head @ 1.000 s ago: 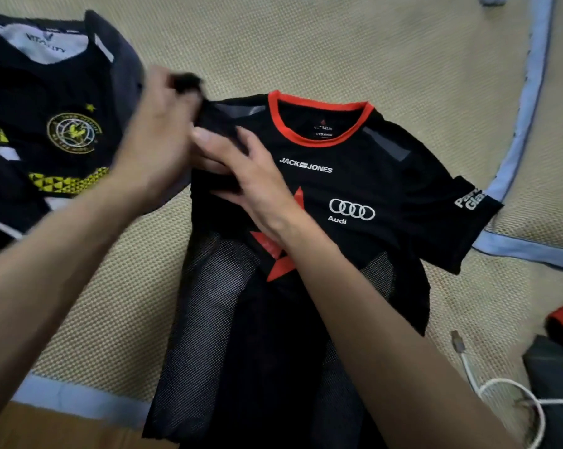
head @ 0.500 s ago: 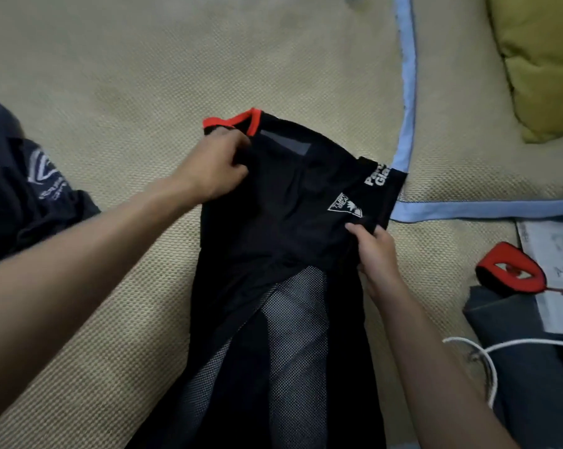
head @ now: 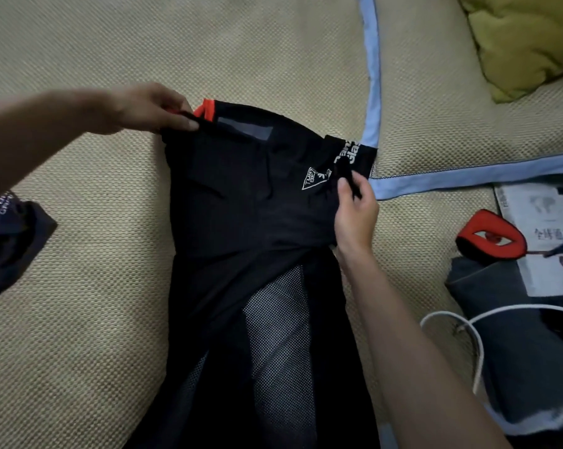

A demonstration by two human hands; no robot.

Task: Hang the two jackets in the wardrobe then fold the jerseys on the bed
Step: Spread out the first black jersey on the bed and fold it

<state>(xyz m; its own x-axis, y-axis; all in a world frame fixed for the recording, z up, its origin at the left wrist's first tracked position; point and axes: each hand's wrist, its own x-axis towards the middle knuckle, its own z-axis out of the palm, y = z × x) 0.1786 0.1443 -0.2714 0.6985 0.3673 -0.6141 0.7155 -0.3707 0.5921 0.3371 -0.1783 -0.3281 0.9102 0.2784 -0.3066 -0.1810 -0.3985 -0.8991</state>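
Woven tan matting with a pale blue border covers the bed beneath you, and the black jersey lies on it folded lengthwise. Its long axis runs from the orange collar at the far end back toward your body, leaning slightly to the left as it goes away, with a mesh panel showing in the nearer half.

Your left hand sits at the far left corner of the jersey, fingers closed in a pinch on the fabric just beside the collar. Your right hand is at the jersey's right edge, thumb and fingers closed on a fold of the sleeve right next to the white printed logo.

Out past your left forearm, another dark jersey lies crumpled on the matting. Right of your right hand sit folded grey cloth with a white cable over it, a booklet, and a red and black item. Far right, well beyond that hand, lies a yellow-green cushion.
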